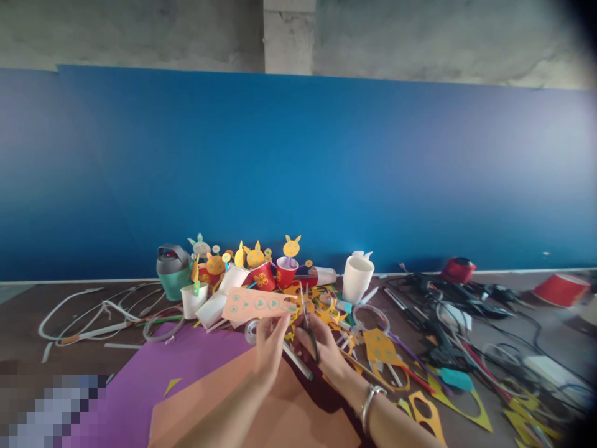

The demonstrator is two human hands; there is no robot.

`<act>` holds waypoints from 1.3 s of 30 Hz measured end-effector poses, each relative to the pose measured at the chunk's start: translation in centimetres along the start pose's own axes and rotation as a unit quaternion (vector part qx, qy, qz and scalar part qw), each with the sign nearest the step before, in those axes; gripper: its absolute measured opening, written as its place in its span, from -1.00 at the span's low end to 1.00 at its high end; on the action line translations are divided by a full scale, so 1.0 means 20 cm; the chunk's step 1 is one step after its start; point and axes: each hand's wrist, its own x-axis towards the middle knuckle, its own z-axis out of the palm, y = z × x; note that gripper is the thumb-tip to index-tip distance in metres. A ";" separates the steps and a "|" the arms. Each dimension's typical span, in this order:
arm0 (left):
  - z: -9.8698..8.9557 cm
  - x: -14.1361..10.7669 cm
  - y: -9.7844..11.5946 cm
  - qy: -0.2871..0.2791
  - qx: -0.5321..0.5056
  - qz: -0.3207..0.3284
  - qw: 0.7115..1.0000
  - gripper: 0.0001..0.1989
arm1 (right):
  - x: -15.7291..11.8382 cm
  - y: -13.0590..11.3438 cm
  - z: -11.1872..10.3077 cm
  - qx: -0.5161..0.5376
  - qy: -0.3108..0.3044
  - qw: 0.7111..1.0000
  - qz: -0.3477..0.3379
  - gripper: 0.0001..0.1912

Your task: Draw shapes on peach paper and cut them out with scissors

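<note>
Red paper cups (285,274) and yellow scraps (324,305) just past the scissors (310,336)

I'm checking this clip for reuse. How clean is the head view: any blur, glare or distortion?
In the head view, a pixelated patch hides the bottom-left corner, dark shading fills the top-right corner, the blue board has a pale sheen toward the right, the red object looks blurred, and the wide lens bends the table edge.

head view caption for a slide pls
Left hand holds a printed orange paper strip, right hand holds scissors, red cups with yellow paper rabbits behind
</note>
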 end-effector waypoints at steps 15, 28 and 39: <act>-0.02 0.02 -0.02 -0.095 0.087 0.072 0.989 -0.80 | 0.03 -0.01 -0.02 0.037 0.045 0.998 -0.018 -0.62; -0.02 0.03 -0.01 0.015 0.033 0.046 0.998 -0.76 | -0.02 -0.09 0.05 -0.039 -0.076 0.996 0.008 -0.66; -0.01 0.00 -0.02 0.000 0.002 0.004 1.000 -0.73 | -0.01 -0.07 0.04 -0.040 -0.076 0.996 -0.008 -0.66</act>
